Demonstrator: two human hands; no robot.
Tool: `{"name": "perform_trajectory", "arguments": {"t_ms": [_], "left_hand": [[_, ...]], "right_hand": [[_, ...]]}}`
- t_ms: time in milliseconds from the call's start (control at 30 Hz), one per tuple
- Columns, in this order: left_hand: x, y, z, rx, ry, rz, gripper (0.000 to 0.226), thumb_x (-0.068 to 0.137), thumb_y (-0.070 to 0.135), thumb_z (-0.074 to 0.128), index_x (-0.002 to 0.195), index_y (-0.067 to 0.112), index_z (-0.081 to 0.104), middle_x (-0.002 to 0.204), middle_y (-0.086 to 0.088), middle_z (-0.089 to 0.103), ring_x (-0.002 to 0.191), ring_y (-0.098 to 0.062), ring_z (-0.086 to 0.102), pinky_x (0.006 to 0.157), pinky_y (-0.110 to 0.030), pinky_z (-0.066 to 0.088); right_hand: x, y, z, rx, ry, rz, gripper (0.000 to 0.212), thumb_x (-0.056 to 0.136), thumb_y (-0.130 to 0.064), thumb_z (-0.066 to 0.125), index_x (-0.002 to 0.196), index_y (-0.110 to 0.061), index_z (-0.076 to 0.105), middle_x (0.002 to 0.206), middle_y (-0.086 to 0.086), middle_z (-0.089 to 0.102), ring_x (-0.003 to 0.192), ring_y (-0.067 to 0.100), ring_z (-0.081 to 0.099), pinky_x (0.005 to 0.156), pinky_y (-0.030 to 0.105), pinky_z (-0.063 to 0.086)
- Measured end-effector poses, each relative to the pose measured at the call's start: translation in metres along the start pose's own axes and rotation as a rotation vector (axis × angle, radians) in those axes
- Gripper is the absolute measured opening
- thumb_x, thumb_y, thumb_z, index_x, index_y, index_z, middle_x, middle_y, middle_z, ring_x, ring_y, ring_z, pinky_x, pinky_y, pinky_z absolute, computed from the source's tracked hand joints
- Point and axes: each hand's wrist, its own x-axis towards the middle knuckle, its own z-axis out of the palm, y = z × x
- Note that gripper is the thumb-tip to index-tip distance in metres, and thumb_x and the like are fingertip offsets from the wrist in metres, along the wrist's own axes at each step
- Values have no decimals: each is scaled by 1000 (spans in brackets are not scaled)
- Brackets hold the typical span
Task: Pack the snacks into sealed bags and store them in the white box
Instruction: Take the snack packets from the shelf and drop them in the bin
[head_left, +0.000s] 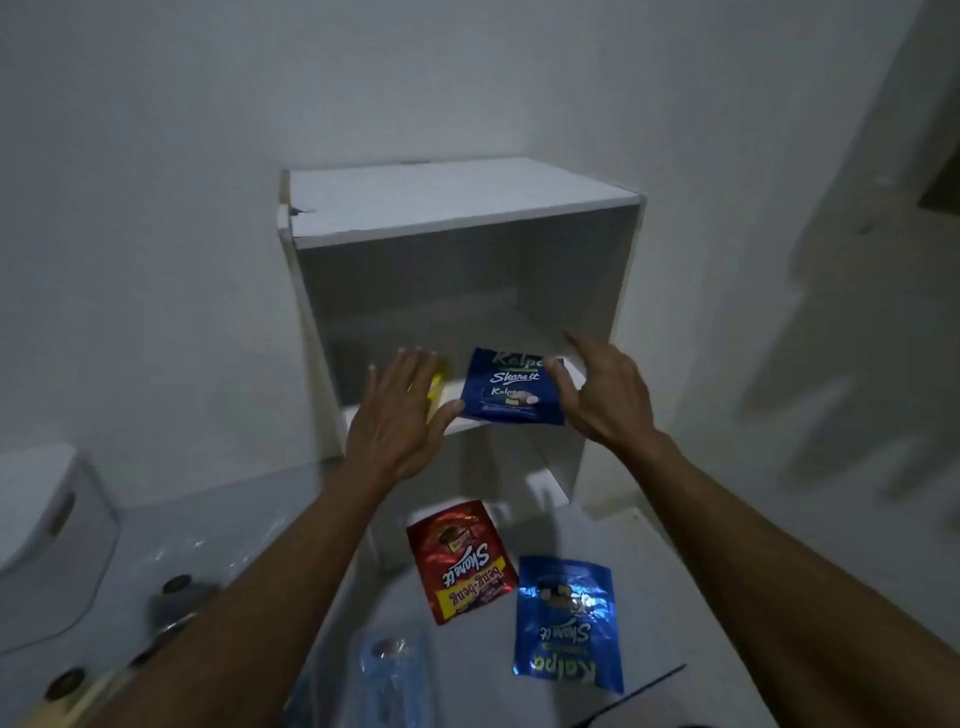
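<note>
Standing upright on the middle shelf of the white box (457, 202), at its front edge, a blue snack pouch (511, 387) is flanked by both hands. The left hand (400, 421) is spread with straight fingers, its thumb touching the pouch's lower left corner; a yellow packet (435, 387) is partly hidden behind its fingers. The right hand (602, 389) is loosely cupped just beside the pouch's right edge; whether it is touching cannot be told. Neither hand is closed on anything. The pouch's long axis is seen running vertically, between the two palms. Below the white box, a red pouch (460, 561) and a second blue pouch (566, 621) are lying flat, nearer the right arm.
</note>
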Motion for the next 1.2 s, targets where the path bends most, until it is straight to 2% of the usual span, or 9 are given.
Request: {"name": "perform_trajectory", "arguments": {"t_ms": [100, 233, 367, 500, 633, 767, 900, 1067, 1200], "left_hand": [[-3, -15, 21, 96, -55, -33, 67, 95, 60, 39, 143, 14, 42, 150, -10, 43, 142, -31, 32, 114, -60, 21], [-6, -30, 37, 163, -166, -70, 71, 91, 70, 32, 139, 19, 45, 148, -7, 43, 142, -32, 31, 112, -63, 20], [-10, -35, 46, 94, -216, -118, 71, 88, 64, 51, 144, 21, 44, 154, -5, 38, 145, -30, 25, 113, -60, 20], [-15, -43, 54, 113, -106, -66, 66, 84, 55, 65, 138, 21, 53, 145, -6, 50, 137, -31, 40, 107, -51, 32], [-18, -47, 61, 120, -4, -58, 58, 79, 40, 76, 131, 19, 60, 136, -7, 59, 128, -31, 49, 99, -47, 39], [-20, -47, 69, 184, 120, -4, 49, 81, 36, 75, 125, 16, 65, 128, -7, 65, 120, -32, 55, 93, -46, 43], [-23, -46, 76, 242, 213, 38, 41, 88, 37, 65, 123, 15, 66, 126, -6, 66, 116, -32, 58, 90, -45, 42], [-27, -36, 69, 111, 388, 13, 40, 93, 37, 65, 122, 9, 65, 121, -8, 68, 112, -31, 61, 88, -45, 47], [-21, -10, 50, -15, 451, -69, 44, 97, 42, 56, 122, 6, 63, 116, -14, 68, 105, -33, 62, 85, -43, 46]], "right_hand": [[0, 9, 29, -2, -85, -6, 56, 93, -50, 56, 138, -16, 52, 122, 11, 67, 104, 30, 65, 90, 46, 53], [0, 22, 64, -26, -226, -40, 57, 89, -53, 61, 135, -20, 55, 128, 6, 66, 112, 26, 63, 96, 48, 49], [-5, 33, 88, -50, -296, -101, 54, 87, -49, 67, 133, -22, 57, 131, 5, 63, 121, 24, 57, 101, 44, 44], [-7, 41, 101, -61, -276, -127, 50, 88, -42, 68, 132, -22, 59, 131, 6, 64, 121, 25, 58, 100, 43, 46], [-10, 44, 110, -86, -194, -144, 38, 87, -31, 72, 122, -19, 66, 119, 10, 70, 109, 29, 66, 93, 42, 52], [-12, 44, 117, -111, -130, -149, 29, 91, -33, 66, 115, -18, 70, 111, 9, 73, 102, 27, 68, 87, 39, 52], [-20, 49, 117, -26, -36, -126, 23, 92, -29, 66, 111, -17, 72, 106, 8, 75, 93, 29, 70, 76, 35, 53], [-32, 43, 101, 92, 178, -89, 20, 90, -22, 70, 107, -12, 75, 100, 10, 76, 86, 27, 72, 70, 32, 56], [-39, 38, 73, 226, 298, -6, 21, 92, -22, 68, 108, -11, 76, 99, 8, 76, 86, 20, 72, 73, 29, 56]]}}
